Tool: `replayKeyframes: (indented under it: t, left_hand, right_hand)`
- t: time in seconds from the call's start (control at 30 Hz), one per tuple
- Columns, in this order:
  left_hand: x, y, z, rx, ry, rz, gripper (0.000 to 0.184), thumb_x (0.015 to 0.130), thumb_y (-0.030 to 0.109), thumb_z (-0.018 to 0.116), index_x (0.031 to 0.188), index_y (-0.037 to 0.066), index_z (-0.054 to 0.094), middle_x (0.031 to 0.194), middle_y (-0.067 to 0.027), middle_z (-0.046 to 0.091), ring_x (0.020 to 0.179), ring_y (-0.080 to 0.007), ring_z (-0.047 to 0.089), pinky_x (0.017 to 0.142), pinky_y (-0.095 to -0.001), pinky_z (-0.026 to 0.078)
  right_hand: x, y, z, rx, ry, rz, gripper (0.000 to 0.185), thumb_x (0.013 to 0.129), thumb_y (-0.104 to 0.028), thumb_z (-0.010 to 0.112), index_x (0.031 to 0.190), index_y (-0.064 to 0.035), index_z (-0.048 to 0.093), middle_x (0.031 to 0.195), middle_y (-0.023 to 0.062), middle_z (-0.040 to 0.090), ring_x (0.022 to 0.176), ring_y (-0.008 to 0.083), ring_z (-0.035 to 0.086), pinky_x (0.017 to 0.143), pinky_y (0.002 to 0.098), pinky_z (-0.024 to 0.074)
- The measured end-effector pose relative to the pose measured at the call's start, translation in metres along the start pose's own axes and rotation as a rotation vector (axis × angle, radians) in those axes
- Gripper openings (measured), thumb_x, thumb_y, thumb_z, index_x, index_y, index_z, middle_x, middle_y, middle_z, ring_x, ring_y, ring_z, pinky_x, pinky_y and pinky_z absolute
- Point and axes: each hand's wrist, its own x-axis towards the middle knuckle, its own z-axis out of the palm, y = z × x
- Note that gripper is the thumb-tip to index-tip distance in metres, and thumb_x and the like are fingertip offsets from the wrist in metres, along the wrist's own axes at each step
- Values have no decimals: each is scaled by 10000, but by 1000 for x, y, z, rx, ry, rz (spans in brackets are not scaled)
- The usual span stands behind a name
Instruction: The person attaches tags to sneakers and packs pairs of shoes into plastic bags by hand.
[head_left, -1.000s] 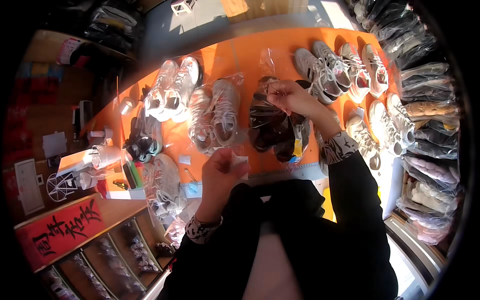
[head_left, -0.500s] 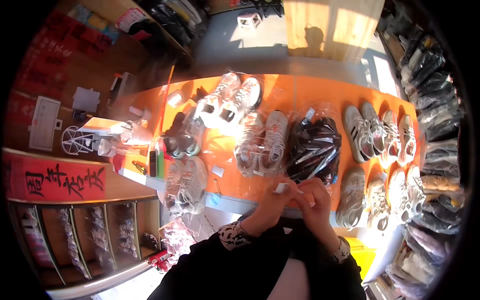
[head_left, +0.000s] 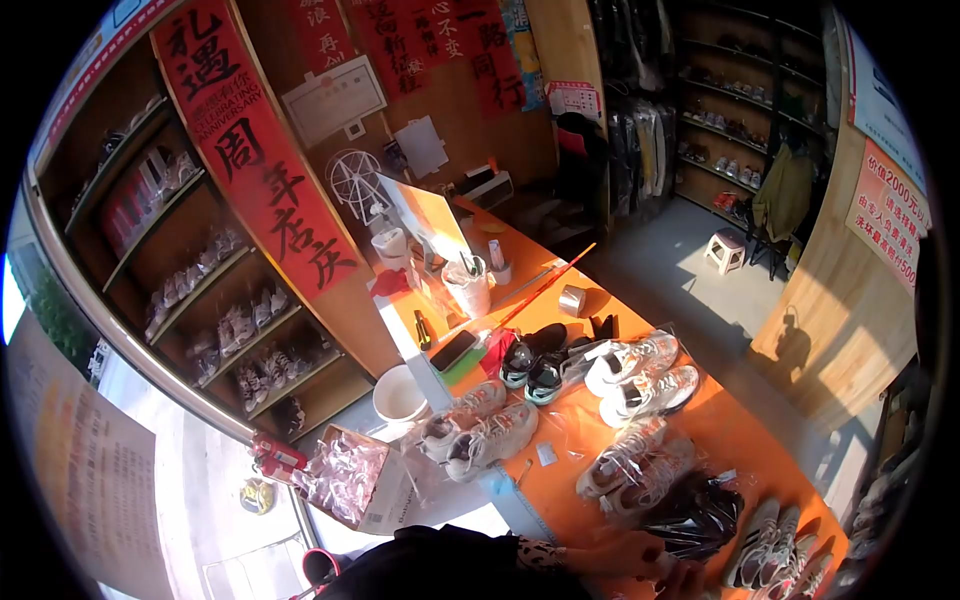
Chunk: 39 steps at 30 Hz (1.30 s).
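Low in the view, my left hand [head_left: 630,552] reaches out of a patterned cuff, dim and partly cut off. Beside it at the bottom edge is my right hand [head_left: 685,578], mostly in shadow. The fingers of both are too dark to make out, and so is anything between them. Just above the hands lies a bundle in clear plastic with dark contents [head_left: 700,515]. Plastic-covered worn sneakers [head_left: 638,465] lie up and left of it. A small white label [head_left: 546,454] rests on the orange table [head_left: 570,425].
More sneakers [head_left: 645,380] stand along the table, with others [head_left: 765,545] at lower right. A phone [head_left: 453,351], a tape roll [head_left: 572,300] and a cup [head_left: 467,288] are farther back. Left of the table are a white bucket [head_left: 401,395] and a box of plastic-wrapped items [head_left: 350,478].
The view has swung left and up, so shelves and red banners now show. My hands, earlier apart and then together at the table's front edge, now sit at the bottom edge of view.
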Motion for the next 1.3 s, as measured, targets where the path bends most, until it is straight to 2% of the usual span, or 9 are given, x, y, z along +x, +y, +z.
replayKeyframes:
  t: [0.13,0.2,0.23,0.3,0.33,0.43,0.6,0.73,1.3]
  left_hand:
    - [-8,25,-22,-244,-39,-8,307,789,346,676,852,46,671,721,-62,661,696,-160,624,646,-314,482]
    - [-4,32,-40,-190,-100,-26,312,811,363,657,892,64,685,765,-70,678,707,-159,634,653,-313,489]
    - [-4,37,-43,-146,-174,-47,321,834,381,639,933,82,700,810,-79,695,718,-159,645,660,-312,497]
    - [6,20,-37,-225,-183,85,289,843,322,648,928,49,688,767,-64,681,671,-128,629,607,-287,491]
    - [7,24,-41,-420,-293,-77,261,841,259,667,925,12,676,760,-37,664,667,-89,609,569,-251,478]
    - [12,38,-47,-637,-331,-205,192,860,190,657,901,4,681,745,-2,633,654,-51,561,541,-203,434]
    - [21,58,-53,-630,-494,-298,152,833,156,676,862,7,681,681,10,607,583,-33,508,511,-181,366]
    - [25,59,-48,-640,-542,-289,174,794,175,698,833,6,684,643,-8,604,562,-57,541,504,-199,409]
    - [30,60,-45,-651,-717,-314,117,720,132,634,736,16,626,578,-12,552,518,-81,521,491,-216,394]
  right_hand:
    - [5,16,-19,-26,-107,95,127,891,-164,644,872,-51,587,683,14,525,599,91,464,576,235,384]
    - [8,15,-20,11,-215,65,135,882,-162,661,888,-48,589,658,4,512,590,91,464,568,235,382]
    - [12,31,-22,224,-249,77,46,877,-28,570,850,-44,537,689,34,540,515,102,493,450,223,396]
    - [2,-21,-9,246,-136,199,37,859,-19,591,847,-29,558,691,43,564,509,95,497,461,226,398]
    - [0,-27,-11,298,-117,238,29,856,-16,615,876,-4,597,743,58,628,579,86,544,488,222,417]
    - [-2,-47,-11,313,-132,251,151,842,35,640,979,-17,601,804,46,654,646,67,581,548,189,451]
    - [-15,-54,-20,402,-187,223,244,832,59,658,1045,-17,566,908,54,652,812,93,630,704,207,502]
    - [-18,-59,-24,381,-147,225,288,780,148,646,990,-25,551,891,23,598,818,82,597,728,214,490]
    - [-20,-58,-30,381,-225,158,266,779,114,679,963,-8,532,878,53,622,818,109,620,748,237,508]
